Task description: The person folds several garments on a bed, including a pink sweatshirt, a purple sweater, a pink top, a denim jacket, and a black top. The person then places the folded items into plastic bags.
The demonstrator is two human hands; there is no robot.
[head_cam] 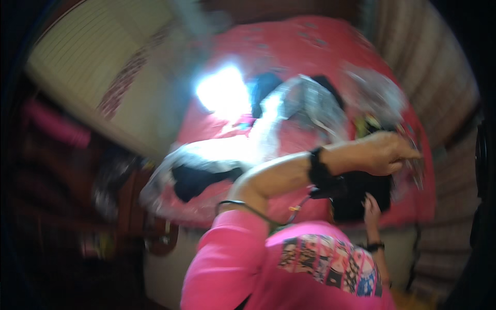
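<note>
My left hand (383, 153) reaches across to the right, knuckles up and fingers bent, close to blurred clear plastic (416, 170) near the bed's right side. Whether its fingers hold that plastic is unclear. Below it, a folded black item (354, 197), apparently cloth, lies at the near edge of the bed. My right hand (372, 209) is against the right part of this black item, its grip not clear. Crumpled clear plastic bags (323, 104) lie ahead. At left, another clear bag (155, 193) lies around a dark cloth (193, 182).
A red patterned bedcover (329, 38) spreads beneath everything. A very bright light (224, 93) glares at the left of the bed. More clear plastic (378, 93) and a yellow-and-black item (366, 124) lie right. Striped curtains (422, 58) hang at right; a pale panel (135, 77) stands left.
</note>
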